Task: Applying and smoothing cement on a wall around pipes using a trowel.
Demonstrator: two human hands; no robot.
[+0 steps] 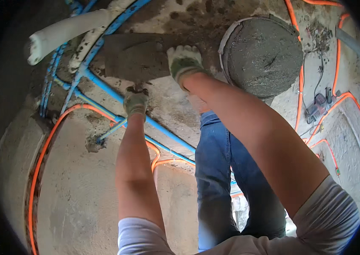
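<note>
My left hand (136, 102), in a soiled pale glove, is closed on a small dark piece at the lower edge of a flat grey rectangular patch or sheet (131, 57); I cannot make out what it grips. My right hand (185, 61), also gloved, rests with bent fingers at the right end of that grey rectangle; anything under them is hidden. To its right stands a round container (265, 57) full of wet grey mortar.
Blue pipes (107, 87) and orange conduits (49, 151) cross the rough concrete. A white pipe (67, 29) lies upper left. A red-and-black tool with a cable (316, 108) is at right. My jeans-clad legs (212, 178) fill the lower middle.
</note>
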